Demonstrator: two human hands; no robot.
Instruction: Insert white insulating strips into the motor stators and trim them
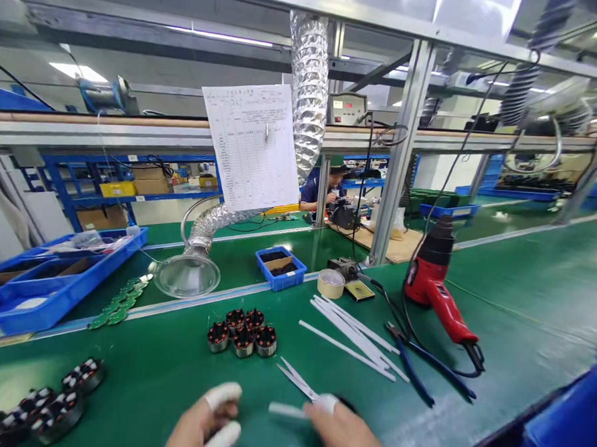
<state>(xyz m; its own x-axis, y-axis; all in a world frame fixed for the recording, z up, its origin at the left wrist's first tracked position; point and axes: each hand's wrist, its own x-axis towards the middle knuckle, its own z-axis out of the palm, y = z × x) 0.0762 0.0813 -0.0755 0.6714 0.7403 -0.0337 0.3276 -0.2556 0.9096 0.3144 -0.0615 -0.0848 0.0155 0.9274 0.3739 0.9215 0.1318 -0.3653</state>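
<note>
My left hand (208, 425) is at the bottom edge, fingers curled, with white finger cots on two fingertips; nothing shows in it. My right hand (340, 432) beside it pinches a short white tube piece (286, 411) that sticks out to the left, and rests by a pair of scissors (297, 380) lying open on the green mat. Just beyond, a cluster of several round motor stators (242, 337) with red and black windings stands on the mat. Several long white tubes (352, 336) lie to the right of them.
Blue-handled pliers (421, 363) and a red heat gun (437, 297) lie right. A tape roll (331, 283), small blue parts bin (281, 268), fume funnel (188, 274) and green discs (121, 304) sit behind. More stators (53, 404) and blue trays (40, 283) are left. A person works beyond the conveyor.
</note>
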